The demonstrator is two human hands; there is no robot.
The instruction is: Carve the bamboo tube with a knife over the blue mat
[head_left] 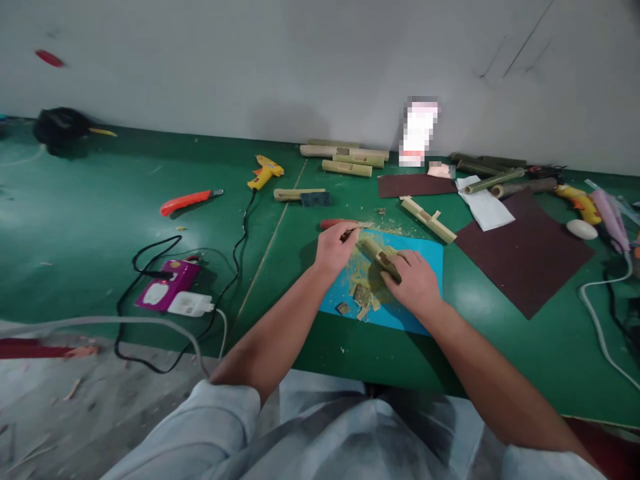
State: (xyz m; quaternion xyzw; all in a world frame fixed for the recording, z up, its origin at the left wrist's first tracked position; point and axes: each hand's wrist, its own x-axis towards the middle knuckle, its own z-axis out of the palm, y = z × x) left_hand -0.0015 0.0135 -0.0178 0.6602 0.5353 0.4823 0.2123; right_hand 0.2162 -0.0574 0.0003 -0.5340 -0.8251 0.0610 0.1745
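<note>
On a blue sheet [417,317] scattered with shavings, my right hand [415,277] is wrapped round a short bamboo tube [371,249] that has an opening cut in its side. My left hand [336,248] is closed in a pinch at the sheet's upper left, close to the tube's far end. What its fingers hold, if anything, is too small and dark to name. Just beyond its knuckles lies a red-handled tool [336,223], partly hidden by the hand. Several wood chips [361,293] sit on the lower part of the sheet.
Cut bamboo pieces [347,168] lie along the wall, and another [429,221] is to the right. Leftward are a yellow glue gun [265,175], an orange utility knife [186,202] and a purple power strip [167,287] with looping cords. Brown sheets [525,260] lie at right.
</note>
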